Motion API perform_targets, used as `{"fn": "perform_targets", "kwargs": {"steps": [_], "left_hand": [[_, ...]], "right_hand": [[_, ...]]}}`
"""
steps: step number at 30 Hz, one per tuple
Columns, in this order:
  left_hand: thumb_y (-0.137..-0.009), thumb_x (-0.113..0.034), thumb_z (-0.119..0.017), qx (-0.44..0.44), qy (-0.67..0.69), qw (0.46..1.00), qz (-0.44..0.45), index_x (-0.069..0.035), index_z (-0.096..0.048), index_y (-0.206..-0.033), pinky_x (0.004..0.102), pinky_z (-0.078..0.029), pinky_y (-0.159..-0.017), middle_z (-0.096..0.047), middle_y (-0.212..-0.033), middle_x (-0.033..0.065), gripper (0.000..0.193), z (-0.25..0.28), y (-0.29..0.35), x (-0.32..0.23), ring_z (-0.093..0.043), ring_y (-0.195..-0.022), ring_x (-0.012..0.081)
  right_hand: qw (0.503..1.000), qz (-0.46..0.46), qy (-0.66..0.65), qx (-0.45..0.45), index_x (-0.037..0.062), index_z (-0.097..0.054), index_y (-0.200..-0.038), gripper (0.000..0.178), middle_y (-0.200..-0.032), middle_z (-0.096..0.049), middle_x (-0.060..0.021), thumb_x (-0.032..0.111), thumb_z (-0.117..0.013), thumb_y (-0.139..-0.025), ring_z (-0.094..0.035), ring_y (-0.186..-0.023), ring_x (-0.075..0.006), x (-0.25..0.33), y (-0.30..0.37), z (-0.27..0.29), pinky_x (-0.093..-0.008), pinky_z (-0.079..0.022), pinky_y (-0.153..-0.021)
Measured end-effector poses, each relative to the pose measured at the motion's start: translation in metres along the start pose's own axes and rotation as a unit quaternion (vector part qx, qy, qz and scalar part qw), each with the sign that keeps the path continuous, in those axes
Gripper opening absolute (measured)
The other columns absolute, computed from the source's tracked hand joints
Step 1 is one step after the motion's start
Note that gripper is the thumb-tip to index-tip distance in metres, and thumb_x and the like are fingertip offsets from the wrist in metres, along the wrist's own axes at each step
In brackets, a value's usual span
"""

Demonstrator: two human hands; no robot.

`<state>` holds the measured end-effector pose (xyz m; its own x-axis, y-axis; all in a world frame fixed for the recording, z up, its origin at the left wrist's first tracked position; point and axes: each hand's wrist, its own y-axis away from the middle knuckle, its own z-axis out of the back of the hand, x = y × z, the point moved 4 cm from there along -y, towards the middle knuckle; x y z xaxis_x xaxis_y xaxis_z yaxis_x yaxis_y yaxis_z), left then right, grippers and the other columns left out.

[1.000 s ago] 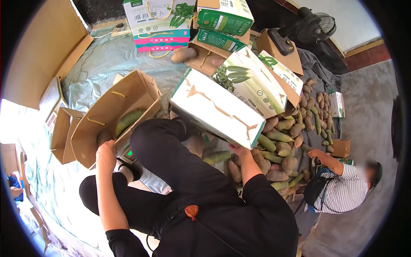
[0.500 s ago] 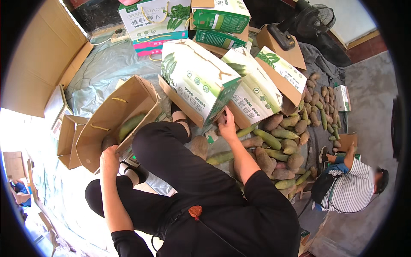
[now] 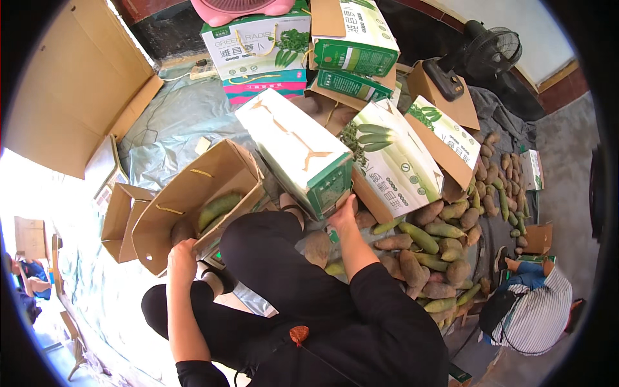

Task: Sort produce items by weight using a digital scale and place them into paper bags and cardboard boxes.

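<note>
**Two hands, two cartons, one person**

And it's the right hand (image 3: 343,213) on the white-and-green carton (image 3: 298,140), fingers clamped on its near lower corner, just under the green end panel! That carton sits up at a slant beyond the person's knee (image 3: 258,232), plain white face uppermost, brown seam showing along the middle. One hand on one corner: that suggests a light load, though its inside is out of sight, so I cannot tell whether anything is in there.

Over to the left hand (image 3: 182,258), and it's closed on the near rim of the open carton (image 3: 240,169)! This one leans beside the knee, mouth gaping, a long green root (image 3: 219,209) and a rounder brown root (image 3: 182,230) lying inside. It looks the heavier of the pair, with weight that could roll as the box tips.

Now, the handling! Cardboard walls look stiff along the folds, but the loose flaps should bend, and corners may crush under a hard pinch. The smooth printed face might slip against a dry palm; a folded edge offers better purchase. For the loaded box, one hand beneath and one on the rim looks soundest; those yellow cord handles (image 3: 202,173) seem thin for a one-sided pull.
</note>
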<state>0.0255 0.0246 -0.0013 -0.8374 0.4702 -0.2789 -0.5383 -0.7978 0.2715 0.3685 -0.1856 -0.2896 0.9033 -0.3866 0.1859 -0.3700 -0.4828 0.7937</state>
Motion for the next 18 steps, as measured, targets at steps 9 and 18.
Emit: {"fn": "perform_targets", "kwargs": {"steps": [9, 18], "left_hand": [[-0.077, 0.002, -0.054, -0.016, -0.011, 1.0, -0.013, -0.003, -0.066, -0.098, 0.0457, -0.047, -0.08, -0.064, -0.091, 0.0217, 0.025, -0.005, -0.006, 0.003, -0.06, -0.09, 0.039], [-0.076, -0.001, -0.057, -0.012, 0.0, 1.0, 0.001, -0.003, -0.066, -0.093, 0.0466, -0.047, -0.078, -0.064, -0.087, 0.0222, 0.019, -0.001, -0.005, -0.002, -0.06, -0.088, 0.0395]], "right_hand": [[0.978, 0.082, 0.005, 0.192, 0.0089, -0.05, -0.129, 0.048, -0.129, -0.055, -0.0047, 0.04, -0.052, -0.093, -0.05, -0.118, -0.025, 0.031, 0.026, -0.069, -0.0427, -0.036, -0.103], [0.948, 0.11, 0.055, 0.292, 0.0036, -0.048, -0.129, 0.043, -0.123, -0.058, -0.0096, 0.019, -0.059, -0.09, -0.055, -0.112, -0.0253, 0.053, 0.086, -0.144, -0.0409, -0.043, -0.099]]}}
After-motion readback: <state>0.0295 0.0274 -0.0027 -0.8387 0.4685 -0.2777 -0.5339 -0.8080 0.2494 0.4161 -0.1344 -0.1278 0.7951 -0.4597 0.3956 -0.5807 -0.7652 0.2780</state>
